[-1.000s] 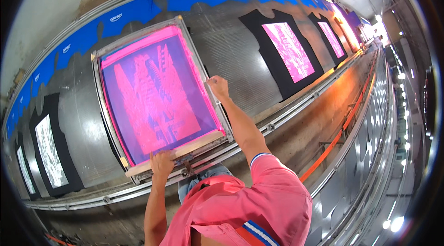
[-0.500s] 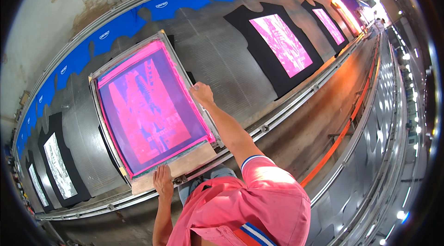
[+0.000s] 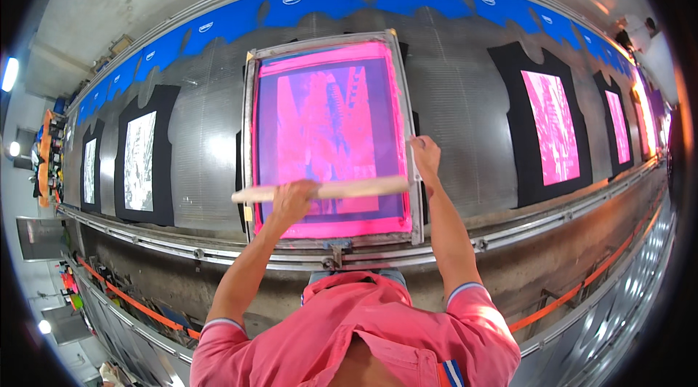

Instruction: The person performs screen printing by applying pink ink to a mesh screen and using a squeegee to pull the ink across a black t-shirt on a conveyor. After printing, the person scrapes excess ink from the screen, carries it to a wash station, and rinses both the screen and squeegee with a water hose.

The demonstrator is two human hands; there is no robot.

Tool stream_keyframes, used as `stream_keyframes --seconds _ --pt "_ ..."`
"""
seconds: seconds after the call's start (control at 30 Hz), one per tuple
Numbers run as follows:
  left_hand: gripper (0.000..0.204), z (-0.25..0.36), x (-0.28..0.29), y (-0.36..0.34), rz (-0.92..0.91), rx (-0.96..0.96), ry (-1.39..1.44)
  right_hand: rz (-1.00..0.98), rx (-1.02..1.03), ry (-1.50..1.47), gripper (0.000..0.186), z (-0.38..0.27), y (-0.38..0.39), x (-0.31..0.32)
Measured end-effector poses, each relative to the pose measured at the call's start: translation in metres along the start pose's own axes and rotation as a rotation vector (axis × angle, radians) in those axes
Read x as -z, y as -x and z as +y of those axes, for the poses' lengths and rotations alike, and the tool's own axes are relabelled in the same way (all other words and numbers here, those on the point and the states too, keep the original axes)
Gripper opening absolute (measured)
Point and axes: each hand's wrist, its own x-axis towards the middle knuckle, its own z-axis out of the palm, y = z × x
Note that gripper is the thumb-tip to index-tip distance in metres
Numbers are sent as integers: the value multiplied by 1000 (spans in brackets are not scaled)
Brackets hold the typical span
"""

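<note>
1. Has a pale wooden bar (image 3: 363,188) over the lower part of the pink screen (image 3: 327,118), with its long axis nearly left to right, overhanging the frame (image 3: 249,118) at left.
2. Holds it left of centre in the left hand (image 3: 294,199), with a narrow grip (cannot tell if touching mesh).
3. Curls the right hand (image 3: 426,158) beside the frame's right rail, near the bar's right end; cannot tell whether gripping.
4. Shows printed black shirts (image 3: 549,125) on the tabletop (image 3: 462,132).
</note>
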Motion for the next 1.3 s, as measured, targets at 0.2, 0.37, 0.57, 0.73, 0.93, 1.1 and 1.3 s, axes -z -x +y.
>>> stream_keyframes --seconds 0.2,0.37,0.57,0.73,0.93,1.1,1.3 --pt "32 -57 3 -192 168 -2 -119 18 -3 19 43 0 4 5" --pt "22 -76 16 -331 180 47 -319 4 -28 -12 36 6 5 12" --pt "25 -93 19 -409 122 69 -326 -12 -37 -50 30 -3 8 12" --pt "28 -106 12 -428 211 -27 -315 17 -8 -49 30 -6 7 10" --pt "31 -107 28 -423 142 -194 -374 8 31 -47 32 -8 6 10" --pt "36 -116 24 -396 -27 -353 -319 -23 -8 -67 36 3 6 9" --pt "40 -71 -20 -344 -152 -768 -305 -8 24 -103 39 3 3 9"
